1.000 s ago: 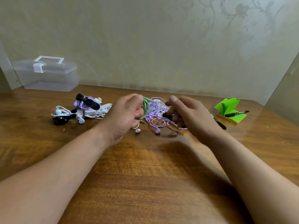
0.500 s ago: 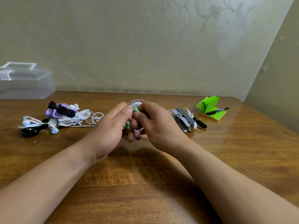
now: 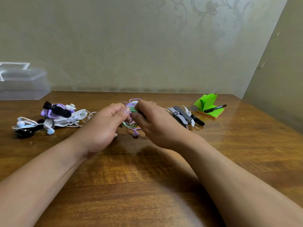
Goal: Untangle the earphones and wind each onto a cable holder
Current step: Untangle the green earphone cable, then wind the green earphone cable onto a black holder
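Observation:
A tangled bundle of green, purple and white earphone cables point(image 3: 131, 125) is held up between both hands over the middle of the wooden table point(image 3: 147, 177). My left hand point(image 3: 105, 126) pinches the green strands with thumb and fingers. My right hand point(image 3: 155, 123) grips the same bundle from the right, fingers curled round it. A purple earbud point(image 3: 135, 133) dangles below. Earphones wound on holders point(image 3: 57, 115) lie at the left. Spare grey and black cable holders point(image 3: 182, 116) lie just right of my right hand.
A clear plastic box point(image 3: 23, 82) stands at the back left by the wall. A green sticky-note pad point(image 3: 208, 105) with a black marker point(image 3: 214, 108) on it sits at the back right. A wall panel closes the right side.
My hands have come together on the tangle and lifted it, uncovering the spare holders to the right. The view has shifted right, so the box sits nearer the left edge.

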`<state>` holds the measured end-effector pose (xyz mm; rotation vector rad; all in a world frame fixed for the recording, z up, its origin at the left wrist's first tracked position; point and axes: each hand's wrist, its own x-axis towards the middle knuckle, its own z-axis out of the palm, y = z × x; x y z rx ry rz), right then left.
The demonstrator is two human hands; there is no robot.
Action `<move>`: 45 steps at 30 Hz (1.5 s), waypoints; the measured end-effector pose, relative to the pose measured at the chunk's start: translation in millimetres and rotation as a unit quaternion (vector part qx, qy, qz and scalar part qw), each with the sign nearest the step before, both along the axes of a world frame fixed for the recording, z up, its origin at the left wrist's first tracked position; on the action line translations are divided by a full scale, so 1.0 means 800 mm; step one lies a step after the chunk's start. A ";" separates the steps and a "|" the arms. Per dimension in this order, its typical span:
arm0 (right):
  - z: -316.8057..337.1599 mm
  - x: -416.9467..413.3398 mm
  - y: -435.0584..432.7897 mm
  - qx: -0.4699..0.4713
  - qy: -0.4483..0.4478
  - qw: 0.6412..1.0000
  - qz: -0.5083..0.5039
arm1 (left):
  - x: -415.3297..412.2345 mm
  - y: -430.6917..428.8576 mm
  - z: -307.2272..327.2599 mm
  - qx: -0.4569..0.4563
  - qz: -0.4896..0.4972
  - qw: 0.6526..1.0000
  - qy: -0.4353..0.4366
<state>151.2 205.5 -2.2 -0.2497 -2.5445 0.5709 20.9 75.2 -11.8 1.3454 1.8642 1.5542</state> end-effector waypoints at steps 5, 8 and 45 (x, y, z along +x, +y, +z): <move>0.005 0.011 0.009 -0.093 -0.056 0.994 0.032 | -0.003 -0.001 -0.001 -0.031 -0.060 0.997 0.034; 0.004 0.013 0.012 -0.105 -0.067 0.991 0.046 | -0.004 -0.002 -0.002 -0.049 -0.068 0.996 0.036; 0.014 0.010 0.034 -0.267 0.068 0.957 -0.093 | -0.023 0.042 -0.015 0.113 0.040 0.993 -0.007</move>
